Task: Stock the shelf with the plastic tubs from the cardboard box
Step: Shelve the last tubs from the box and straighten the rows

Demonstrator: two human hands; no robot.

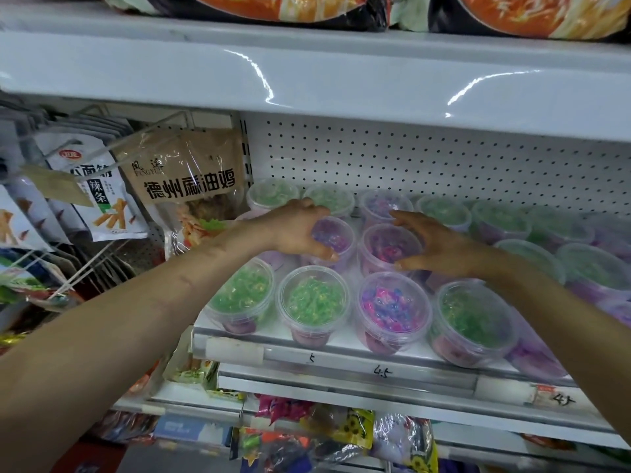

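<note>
Head view of shelf stocking, with both hands reaching past the front row of tubs. The left hand (300, 230) is clamped from above on a purple tub (333, 238), its fingers curled over the lid edge. The right hand (440, 245), just beside the left but not touching it, spans a pink-and-purple tub (386, 245), fingers round the far rim and thumb at the near rim; how firmly it presses cannot be told. Both tubs sit in the middle row of the shelf (345, 336), and whether they rest on the board or on other tubs below is hidden. Nearer than the hands stands a front row that includes a green tub (314, 298); beyond the fingertips more tubs line the pegboard back (409, 158). Outboard of the left hand hang snack packets (191, 179). The cardboard box is out of view. Judged by their thin clear walls and loose, small contents, the tubs should be light and smooth, with sides that yield if squeezed and a press-on lid that could lift under a careless pinch. The rim just under the lid is probably the stiffest hold, taken with thumb and fingers on opposite sides, and any tubs stacked on others may tip if nudged
</note>
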